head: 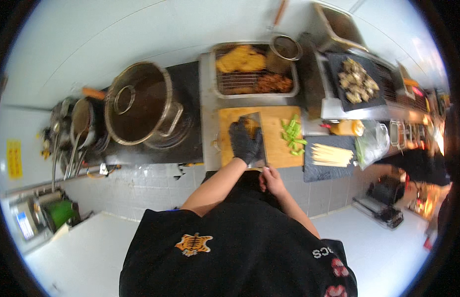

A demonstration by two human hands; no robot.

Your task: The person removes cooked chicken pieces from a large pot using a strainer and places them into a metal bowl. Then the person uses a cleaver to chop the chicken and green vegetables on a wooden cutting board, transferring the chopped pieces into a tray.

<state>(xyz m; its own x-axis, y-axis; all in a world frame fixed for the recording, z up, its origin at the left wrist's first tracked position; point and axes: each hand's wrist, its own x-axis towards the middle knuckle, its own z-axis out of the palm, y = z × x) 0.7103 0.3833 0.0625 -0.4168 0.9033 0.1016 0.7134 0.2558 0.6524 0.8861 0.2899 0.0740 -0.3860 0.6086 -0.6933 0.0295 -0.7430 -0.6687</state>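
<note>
My left hand (244,140), in a black glove, lies on a wooden cutting board (276,157) with a yellow-brown piece of food (251,127) partly under its fingers. Close along its right side runs the broad steel blade of a kitchen knife (262,139). My bare right hand (271,181) is closed around the knife's handle at the board's front edge. Chopped green vegetable pieces (292,134) lie in a loose pile on the board's right side. What the gloved fingers cover is hidden.
Behind the board sits a metal tray (255,95) with yellow and reddish-brown food on a rack. A large stockpot (139,107) stands left. Wooden skewers (331,155) lie on a dark board (313,176) at right. Pale food pieces (357,82) sit on a raised black board (363,106).
</note>
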